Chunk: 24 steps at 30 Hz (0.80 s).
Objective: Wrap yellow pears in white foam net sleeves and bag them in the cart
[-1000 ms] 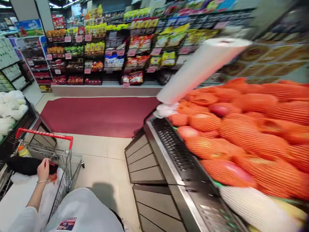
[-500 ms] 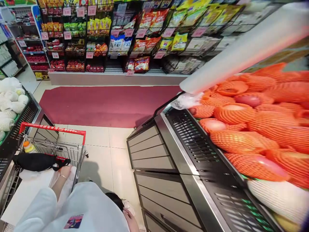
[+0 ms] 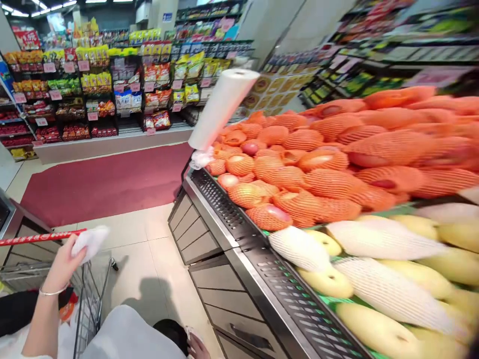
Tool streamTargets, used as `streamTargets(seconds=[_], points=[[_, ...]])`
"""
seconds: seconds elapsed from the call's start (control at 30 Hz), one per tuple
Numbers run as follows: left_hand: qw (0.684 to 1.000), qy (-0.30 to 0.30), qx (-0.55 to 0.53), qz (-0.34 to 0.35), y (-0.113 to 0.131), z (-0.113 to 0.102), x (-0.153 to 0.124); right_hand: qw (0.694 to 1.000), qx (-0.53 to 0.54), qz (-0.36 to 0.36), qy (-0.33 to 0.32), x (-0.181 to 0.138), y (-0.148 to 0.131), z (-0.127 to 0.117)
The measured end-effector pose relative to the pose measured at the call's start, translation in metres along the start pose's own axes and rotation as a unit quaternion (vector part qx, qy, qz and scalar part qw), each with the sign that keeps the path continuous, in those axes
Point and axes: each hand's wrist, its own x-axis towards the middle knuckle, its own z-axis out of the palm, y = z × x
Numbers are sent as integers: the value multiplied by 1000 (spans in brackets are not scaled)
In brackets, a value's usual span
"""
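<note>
My left hand (image 3: pixel 69 257) is closed around a crumpled white tissue (image 3: pixel 92 242), beside the red handle (image 3: pixel 45 237) of a metal shopping cart (image 3: pixel 88 294). The tissue sticks out past the handle's right end. Whether the fingers also touch the handle, I cannot tell. My right hand (image 3: pixel 198 347) hangs low at the bottom edge, partly cut off, with its fingers curled against a small pale thing that I cannot make out. A black rounded thing (image 3: pixel 170 333) is beside that hand. Inside the cart lies a black bag (image 3: pixel 17 311), partly behind my left forearm.
On my right slopes a produce stand (image 3: pixel 239 249) with fruit in orange foam nets (image 3: pixel 318 154) and yellow mangoes (image 3: pixel 377 329), some in white nets. A roll of plastic bags (image 3: pixel 224 107) stands at its corner. Snack shelves (image 3: pixel 123 94) and a red mat (image 3: pixel 108 179) lie ahead.
The view has turned up and to the right, showing more of the stand. My left hand has risen from the black bag to the cart handle, with the tissue now visible in it.
</note>
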Motion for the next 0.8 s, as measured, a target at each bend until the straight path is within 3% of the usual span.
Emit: streamTargets(seconds=[0.1, 0.27, 0.33, 0.4, 0.47, 0.57, 0.67, 0.8], points=[[975, -27, -168, 140, 97, 67, 6, 997, 69, -39, -15, 17, -33, -27], [858, -177, -316, 363, 234, 201, -22, 970, 166, -177, 3, 15, -99, -95], [840, -208, -360, 348, 275, 247, -44, 942, 210, -261, 17, -4, -122, -131], [844, -249, -393, 268, 308, 288, -68, 909, 249, -331, 51, -31, -141, -168], [841, -295, -407, 201, 334, 325, -89, 891, 261, -358, 94, -58, -155, -206], [832, -314, -418, 187, 358, 371, -111, 875, 275, -376, 133, -85, -164, -253], [844, -288, -393, 223, 367, 402, -117, 862, 297, -370, 180, -91, -161, -283], [864, -253, -291, 323, 374, 415, -102, 831, 337, -345, 279, -82, -153, -299]])
